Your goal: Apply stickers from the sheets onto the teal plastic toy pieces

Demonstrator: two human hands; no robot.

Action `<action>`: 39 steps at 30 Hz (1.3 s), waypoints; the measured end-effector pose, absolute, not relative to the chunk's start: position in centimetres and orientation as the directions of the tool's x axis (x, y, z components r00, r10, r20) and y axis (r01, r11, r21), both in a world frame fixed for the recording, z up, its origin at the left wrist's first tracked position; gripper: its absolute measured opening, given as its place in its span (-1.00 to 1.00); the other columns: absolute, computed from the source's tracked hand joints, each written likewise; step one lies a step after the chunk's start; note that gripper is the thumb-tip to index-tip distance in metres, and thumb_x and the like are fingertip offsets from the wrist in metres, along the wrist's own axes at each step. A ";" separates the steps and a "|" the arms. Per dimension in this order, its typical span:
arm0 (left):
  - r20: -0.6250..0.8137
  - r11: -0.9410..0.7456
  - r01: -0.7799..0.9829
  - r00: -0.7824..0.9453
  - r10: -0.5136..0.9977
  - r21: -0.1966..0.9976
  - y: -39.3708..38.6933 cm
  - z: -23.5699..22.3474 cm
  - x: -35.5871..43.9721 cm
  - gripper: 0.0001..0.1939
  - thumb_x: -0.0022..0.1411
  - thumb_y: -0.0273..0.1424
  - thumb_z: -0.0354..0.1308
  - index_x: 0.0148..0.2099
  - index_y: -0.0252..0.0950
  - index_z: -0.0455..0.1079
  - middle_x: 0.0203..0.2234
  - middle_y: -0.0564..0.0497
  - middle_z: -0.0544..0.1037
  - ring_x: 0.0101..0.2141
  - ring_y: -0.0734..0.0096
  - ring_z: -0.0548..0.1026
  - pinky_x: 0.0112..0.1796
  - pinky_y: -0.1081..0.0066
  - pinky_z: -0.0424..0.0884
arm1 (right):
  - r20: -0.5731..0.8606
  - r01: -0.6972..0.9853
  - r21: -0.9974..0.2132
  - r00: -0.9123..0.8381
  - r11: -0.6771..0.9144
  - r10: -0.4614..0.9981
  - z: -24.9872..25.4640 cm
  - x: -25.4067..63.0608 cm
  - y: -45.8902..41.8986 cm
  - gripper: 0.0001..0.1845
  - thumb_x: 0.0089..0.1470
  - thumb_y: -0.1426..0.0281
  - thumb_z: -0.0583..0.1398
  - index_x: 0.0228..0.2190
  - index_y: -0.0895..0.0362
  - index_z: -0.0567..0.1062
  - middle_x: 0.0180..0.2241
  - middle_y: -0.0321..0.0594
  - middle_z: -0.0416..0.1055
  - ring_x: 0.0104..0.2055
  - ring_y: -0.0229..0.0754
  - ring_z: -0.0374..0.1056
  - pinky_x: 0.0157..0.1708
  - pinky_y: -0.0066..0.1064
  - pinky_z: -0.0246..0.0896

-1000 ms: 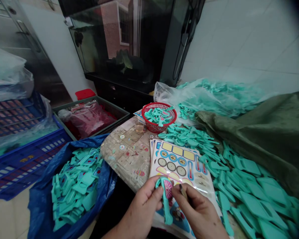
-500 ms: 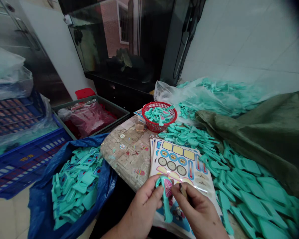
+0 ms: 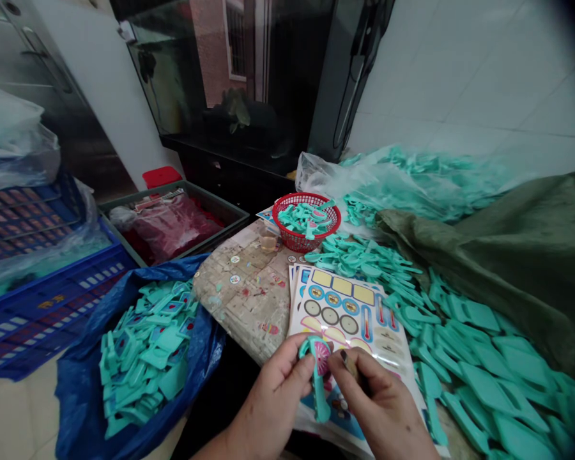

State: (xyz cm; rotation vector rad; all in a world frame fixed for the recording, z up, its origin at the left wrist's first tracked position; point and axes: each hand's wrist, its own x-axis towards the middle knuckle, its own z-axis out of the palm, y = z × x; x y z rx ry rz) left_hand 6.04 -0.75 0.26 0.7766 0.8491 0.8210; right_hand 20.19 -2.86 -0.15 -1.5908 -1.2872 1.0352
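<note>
My left hand point(image 3: 273, 402) grips a small teal plastic toy piece point(image 3: 319, 383) with a round head and a long handle; a pink sticker sits on its head. The fingers of my right hand point(image 3: 378, 409) are pinched at that sticker, and a thin dark tool lies between them. Both hands hover over a sticker sheet point(image 3: 345, 313) printed with round and rectangular stickers, lying on a worn table point(image 3: 249, 294). Loose teal parts point(image 3: 460, 345) are heaped to the right of the sheet.
A red basket point(image 3: 306, 220) holds teal pieces at the table's far side, by a small cup point(image 3: 268, 241). A blue bag point(image 3: 138, 358) of stickered teal parts sits at lower left, with blue crates point(image 3: 33, 281) and a grey tray point(image 3: 172, 223) behind. Green cloth point(image 3: 517, 268) covers the right.
The hands have kept almost still on the teal piece; my right fingers shifted slightly on the sticker. The view has tilted down a little.
</note>
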 end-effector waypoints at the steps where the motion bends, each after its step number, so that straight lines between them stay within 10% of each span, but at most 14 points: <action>1: -0.311 0.446 -0.296 0.407 0.859 0.845 -0.7 0.3 6.1 -0.73 0.22 -0.27 0.08 -0.04 -0.18 0.37 -0.25 0.06 0.53 -0.24 0.45 0.44 -0.24 0.51 0.32 | -0.091 0.317 -0.940 0.135 -0.130 0.987 -0.1 20.2 -2.9 -0.59 0.06 0.14 0.13 -0.65 0.08 0.16 -0.62 -0.42 0.07 -0.53 -0.31 0.00 -0.54 -0.48 -0.03; 15: -0.211 0.244 -0.122 0.236 0.949 0.962 -0.7 0.3 6.4 -0.79 0.21 -0.27 0.07 -0.17 -0.25 0.39 -0.32 0.03 0.52 -0.20 0.31 0.44 -0.17 0.43 0.34 | 0.048 0.465 -0.885 0.080 0.005 0.996 0.4 19.8 -2.9 -0.65 0.06 0.17 0.13 -0.62 0.10 0.40 -0.59 -0.32 0.29 -0.50 -0.26 0.20 -0.45 -0.50 0.16; 26: -0.110 0.095 0.145 0.104 0.988 0.985 0.0 -0.2 5.4 -0.79 0.23 -0.25 0.02 -0.18 -0.23 0.38 -0.34 0.02 0.55 -0.28 0.33 0.48 -0.23 0.44 0.36 | 0.203 0.542 -0.817 -0.051 0.198 0.978 -0.3 19.2 -3.8 -0.63 0.03 0.32 0.17 -0.09 0.03 0.52 -0.23 -0.12 0.54 -0.19 -0.10 0.46 -0.25 -0.44 0.39; 35: -0.135 0.121 0.104 0.137 0.981 0.987 0.1 -0.1 5.1 -0.79 0.19 -0.27 0.07 -0.21 -0.26 0.41 -0.38 0.04 0.53 -0.33 0.36 0.47 -0.27 0.45 0.37 | -0.091 0.360 -0.925 0.113 -0.126 0.989 -1.0 19.3 -3.4 -0.41 0.01 0.16 0.20 0.08 0.06 0.34 0.13 -0.08 0.27 0.19 0.03 0.12 0.16 -0.05 0.00; 39: -0.185 0.197 -0.027 0.238 0.953 0.980 -0.2 0.0 5.2 -0.81 0.16 -0.33 0.11 -0.20 -0.29 0.44 -0.43 0.06 0.51 -0.36 0.39 0.44 -0.29 0.46 0.36 | -0.180 0.142 -0.970 0.113 -0.195 0.977 -0.9 18.8 -2.6 -0.48 -0.05 0.12 0.24 -0.06 0.08 0.43 -0.05 -0.12 0.43 0.01 -0.01 0.30 0.01 -0.17 0.19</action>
